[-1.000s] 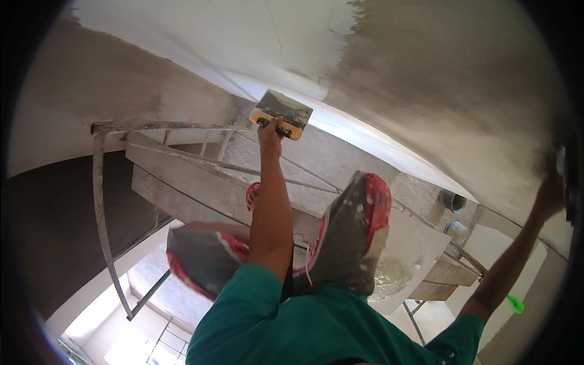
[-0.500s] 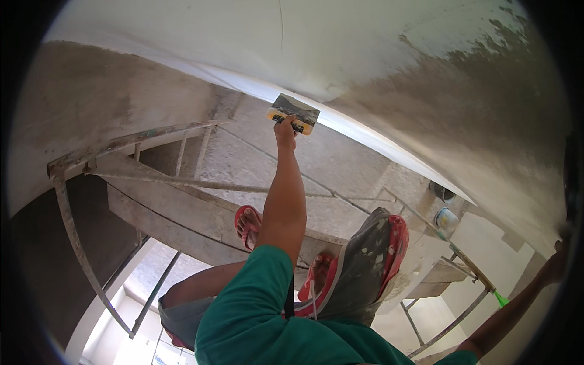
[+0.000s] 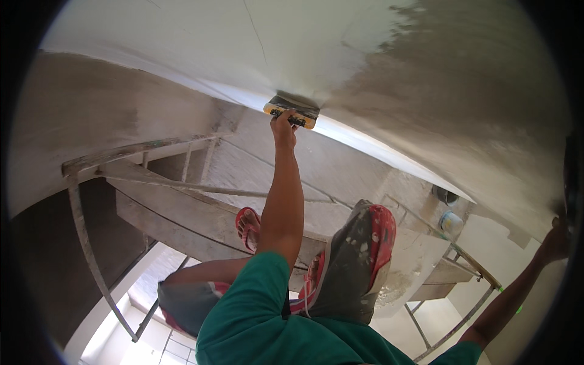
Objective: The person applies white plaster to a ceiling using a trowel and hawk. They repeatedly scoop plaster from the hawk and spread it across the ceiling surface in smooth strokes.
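Observation:
My left hand (image 3: pixel 283 129) is closed round the yellow-and-black handle of a wide putty knife (image 3: pixel 308 115). The blade meets the lower part of the pale wall (image 3: pixel 243 55), close to its bright bottom edge. To the right of the blade, a grey-brown patch (image 3: pixel 426 97) spreads over the wall with a ragged upper border. At the far right rim, my right hand (image 3: pixel 555 242) is closed at the lower end of a dark, long thing (image 3: pixel 570 176) against the wall. Shadow and the picture's rim hide what that thing is.
I am on a plank platform (image 3: pixel 182 213) high above the floor, feet in red flip-flops (image 3: pixel 248 228). Metal scaffold bars (image 3: pixel 85 237) stand at left, another scaffold frame (image 3: pixel 486 298) at right. Two buckets (image 3: pixel 450 222) are down by the wall's foot.
The putty knife's blade has tipped toward the wall and now shows narrower, and my left hand has risen slightly. My right hand has moved up along the right rim.

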A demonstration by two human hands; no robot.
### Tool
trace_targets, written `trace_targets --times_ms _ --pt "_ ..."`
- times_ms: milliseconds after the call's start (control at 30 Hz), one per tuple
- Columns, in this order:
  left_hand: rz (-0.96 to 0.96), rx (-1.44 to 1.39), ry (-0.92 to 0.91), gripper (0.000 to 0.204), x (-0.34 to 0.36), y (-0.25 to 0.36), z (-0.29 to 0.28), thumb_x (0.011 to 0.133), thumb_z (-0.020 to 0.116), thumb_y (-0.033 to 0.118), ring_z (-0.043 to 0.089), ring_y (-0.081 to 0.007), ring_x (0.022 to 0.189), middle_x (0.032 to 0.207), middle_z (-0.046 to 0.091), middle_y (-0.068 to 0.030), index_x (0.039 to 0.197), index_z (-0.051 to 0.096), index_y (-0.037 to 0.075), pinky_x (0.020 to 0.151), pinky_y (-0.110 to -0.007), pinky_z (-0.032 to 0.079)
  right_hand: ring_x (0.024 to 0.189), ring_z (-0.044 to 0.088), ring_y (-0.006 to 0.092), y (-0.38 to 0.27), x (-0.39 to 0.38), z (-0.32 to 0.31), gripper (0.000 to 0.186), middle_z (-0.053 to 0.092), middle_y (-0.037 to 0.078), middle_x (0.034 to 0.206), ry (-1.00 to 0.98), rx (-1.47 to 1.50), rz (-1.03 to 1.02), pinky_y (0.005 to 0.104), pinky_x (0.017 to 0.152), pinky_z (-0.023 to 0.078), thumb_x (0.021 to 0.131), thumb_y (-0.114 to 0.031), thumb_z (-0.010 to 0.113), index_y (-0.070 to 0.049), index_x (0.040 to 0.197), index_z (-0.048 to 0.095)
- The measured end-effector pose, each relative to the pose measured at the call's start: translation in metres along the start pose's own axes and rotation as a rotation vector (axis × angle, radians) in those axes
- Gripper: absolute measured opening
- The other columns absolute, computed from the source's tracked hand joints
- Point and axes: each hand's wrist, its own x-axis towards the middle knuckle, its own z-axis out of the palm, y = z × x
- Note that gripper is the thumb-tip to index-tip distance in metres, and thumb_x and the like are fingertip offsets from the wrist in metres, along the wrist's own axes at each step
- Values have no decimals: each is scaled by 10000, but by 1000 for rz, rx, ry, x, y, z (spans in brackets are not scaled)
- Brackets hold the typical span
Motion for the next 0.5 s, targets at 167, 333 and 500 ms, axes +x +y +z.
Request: trace_targets --times_ms 167,333,500 --pt "145 64 -86 236 -100 76 81 738 622 37 568 -177 646 815 566 -86 952 533 -8 530 -294 432 666 582 162 6 -9 11 263 618 52 758 22 -98 -3 300 592 443 790 -276 701 -164 1021 643" --pt "317 184 -94 112 -226 179 163 734 634 91 446 -127 417 624 527 -61 717 557 12 360 -249 335 915 649 190 -66 4 2 386 681 133 980 112 564 278 303 807 499 752 -156 759 55 1039 609" --pt "584 440 -216 205 -375 274 264 837 583 185 625 -214 538 657 607 -127 848 577 -19 404 -270 412 836 679 251 -92 27 -50 461 684 169 902 69 400 317 333 721 526 724 -229 770 46 1053 602"
